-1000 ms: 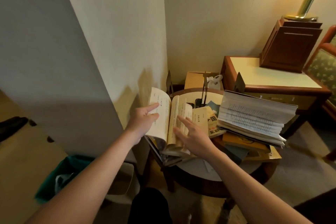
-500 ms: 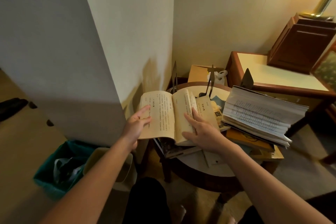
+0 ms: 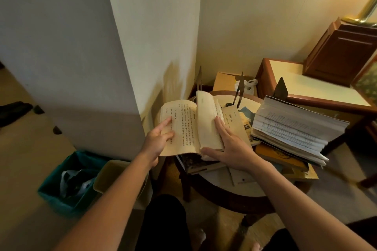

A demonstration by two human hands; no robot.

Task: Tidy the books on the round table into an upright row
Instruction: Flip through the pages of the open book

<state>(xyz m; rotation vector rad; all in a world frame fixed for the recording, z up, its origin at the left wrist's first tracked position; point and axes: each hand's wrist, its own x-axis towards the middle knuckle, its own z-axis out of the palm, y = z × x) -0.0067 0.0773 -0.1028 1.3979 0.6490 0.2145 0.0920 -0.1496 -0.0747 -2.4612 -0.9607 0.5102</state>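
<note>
1. **Task's thing.** The open book (image 3: 189, 126) lies at the centre of the frame on a loose pile (image 3: 195, 164) at the left edge of the round table (image 3: 228, 199). Its left leaf juts past the rim toward the pale pillar (image 3: 81, 47).
2. **Governing relation.** The spine, which is the book's long axis, runs from lower centre toward upper centre and passes between the two hands. Each hand sits on its own side of the spine, and neither is clearly nearer. The coming move probably folds one leaf across the spine onto the other, then turns the long axis upright.
3. **Left hand** (image 3: 158, 141). It pinches the outer edge of the left leaf. Two digits lie on the printed page, and the others are hidden beneath it.
4. **Right hand** (image 3: 232, 149). It rests flat on the right block of pages with the fingers straight and the thumb spread along the lower edge. It presses the pages and clasps nothing.
5. **Materials.** The paper is yellowed and matt, printed in vertical columns. The cover looks soft, and the pages arch upward near the spine, so the block will likely flex when lifted.
6. **Surroundings.** A thick volume (image 3: 295, 128) lies open at right, its white pages fanned into a stepped wedge. Thin dark metal bookends (image 3: 240, 89) stand upright behind it, near the table's far rim.
</note>
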